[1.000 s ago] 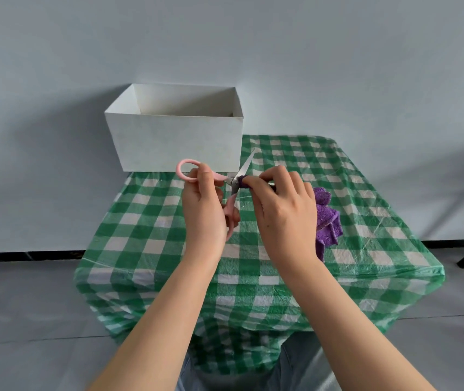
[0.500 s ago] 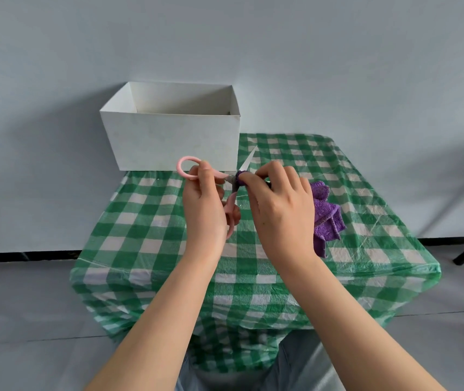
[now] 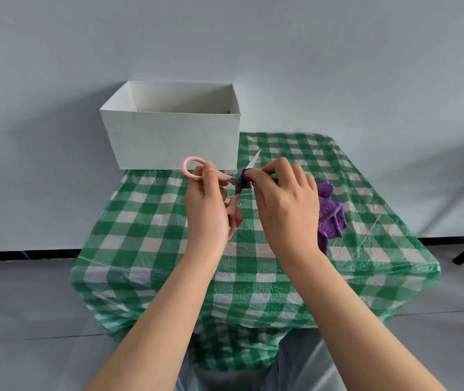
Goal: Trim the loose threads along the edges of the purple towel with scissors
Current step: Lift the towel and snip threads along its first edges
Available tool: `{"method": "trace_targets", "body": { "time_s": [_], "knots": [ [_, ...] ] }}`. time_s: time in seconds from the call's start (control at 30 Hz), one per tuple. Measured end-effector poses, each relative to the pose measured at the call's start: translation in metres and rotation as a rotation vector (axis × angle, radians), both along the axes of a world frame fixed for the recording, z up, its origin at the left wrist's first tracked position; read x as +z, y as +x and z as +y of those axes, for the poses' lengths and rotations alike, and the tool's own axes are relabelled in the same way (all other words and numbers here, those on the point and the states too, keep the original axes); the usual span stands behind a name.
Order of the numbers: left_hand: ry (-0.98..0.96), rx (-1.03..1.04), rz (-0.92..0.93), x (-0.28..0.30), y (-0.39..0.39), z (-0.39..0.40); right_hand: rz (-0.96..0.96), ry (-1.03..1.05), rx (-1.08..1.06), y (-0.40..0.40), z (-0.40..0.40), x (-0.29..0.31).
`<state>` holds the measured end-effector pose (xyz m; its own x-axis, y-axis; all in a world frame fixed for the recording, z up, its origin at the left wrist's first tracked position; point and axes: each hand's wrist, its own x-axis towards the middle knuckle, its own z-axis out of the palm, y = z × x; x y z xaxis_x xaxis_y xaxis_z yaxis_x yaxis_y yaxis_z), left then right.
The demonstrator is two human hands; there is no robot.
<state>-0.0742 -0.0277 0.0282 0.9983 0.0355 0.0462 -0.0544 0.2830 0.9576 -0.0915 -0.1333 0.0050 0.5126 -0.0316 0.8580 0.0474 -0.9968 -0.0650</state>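
The left hand (image 3: pixel 208 210) is gripping pink scissors (image 3: pixel 226 187), blades straddling the purple towel (image 3: pixel 329 215) edge the right hand (image 3: pixel 284 204) is pinching.

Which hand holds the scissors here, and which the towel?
The left hand grips the pink-handled scissors; the right hand pinches the purple towel edge at the blades.

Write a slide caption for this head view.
Left hand works pink scissors on a purple towel held by the right hand.
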Motion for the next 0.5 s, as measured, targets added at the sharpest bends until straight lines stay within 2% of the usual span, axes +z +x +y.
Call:
{"method": "trace_targets", "body": {
  "time_s": [0.2,0.37,0.5],
  "knots": [
    [0.018,0.002,-0.009,-0.006,0.004,0.005,0.04,-0.111,0.069,-0.002,0.002,-0.004],
    [-0.027,-0.058,-0.015,-0.008,0.006,0.008,-0.032,-0.049,0.014,0.0,-0.018,0.011],
    [-0.058,-0.088,0.008,-0.009,0.006,0.012,0.002,-0.245,0.142,-0.005,-0.03,0.014]
  ]
}}
